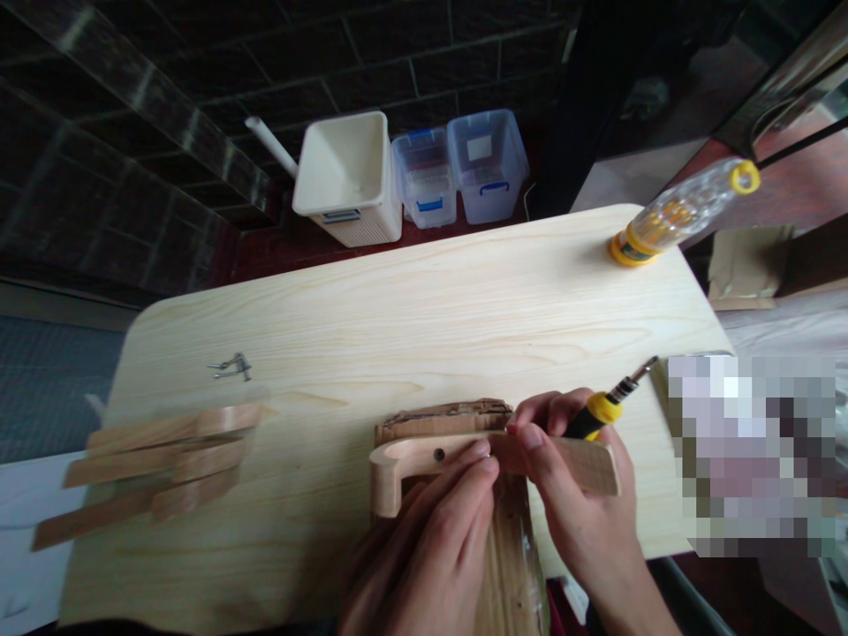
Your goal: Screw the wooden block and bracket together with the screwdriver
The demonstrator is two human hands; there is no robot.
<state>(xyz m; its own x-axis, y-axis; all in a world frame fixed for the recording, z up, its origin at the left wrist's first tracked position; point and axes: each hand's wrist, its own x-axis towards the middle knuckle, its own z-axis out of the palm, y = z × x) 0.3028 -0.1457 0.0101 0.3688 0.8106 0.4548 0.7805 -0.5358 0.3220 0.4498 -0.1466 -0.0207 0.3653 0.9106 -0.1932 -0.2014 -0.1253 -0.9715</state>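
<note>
A curved wooden piece [414, 450] with a hooked left end rests across a folded cardboard piece [513, 548] at the table's front edge. A dark round screw head or hole shows near its left end. My left hand [430, 539] is closed against the wooden piece, its fingertips pressed together at the middle. A tiny shiny bit shows by those fingertips, too small to name. My right hand [583, 495] keeps a yellow and black screwdriver [604, 411] in its curled fingers, the metal tip pointing up and away to the right. Its thumb and forefinger also touch the wooden piece.
Several similar wooden pieces [165, 459] lie at the table's left, with a few loose screws [231, 367] beyond them. A clear bottle with yellow ends [682, 212] stands at the far right corner. Behind the table are a white bin [348, 177] and two clear boxes [487, 168].
</note>
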